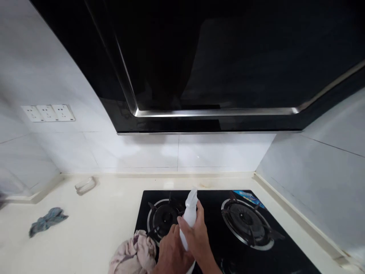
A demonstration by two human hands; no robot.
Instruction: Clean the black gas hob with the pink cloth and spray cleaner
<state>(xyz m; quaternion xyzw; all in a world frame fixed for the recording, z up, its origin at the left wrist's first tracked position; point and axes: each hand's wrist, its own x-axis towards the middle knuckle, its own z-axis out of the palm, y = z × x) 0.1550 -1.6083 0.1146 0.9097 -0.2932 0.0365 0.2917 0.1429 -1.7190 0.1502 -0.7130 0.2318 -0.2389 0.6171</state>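
Note:
A white plastic bottle [189, 216] with a narrow, nozzle-like top stands tilted over the black gas cooktop [210, 213], between its two burners. My right hand [198, 238] is wrapped around the bottle from the right, its thumb across the front. Lower down, on the left side, my left hand [173, 251] is closed with curled fingers against the same bottle. The bottle's lower part is mostly hidden by both hands. A crumpled pinkish cloth [132, 255] lies just left of my left hand, at the cooktop's edge, near the left burner [165, 217].
Above hangs a large black range hood [216, 123]. The right burner [246, 220] has raised pan supports. On the cream counter [94, 224] are a bluish-grey rag [48, 220] and a pale, translucent object [85, 185]. Wall sockets [48, 113] sit at left; a tiled wall [322, 163] bounds the right.

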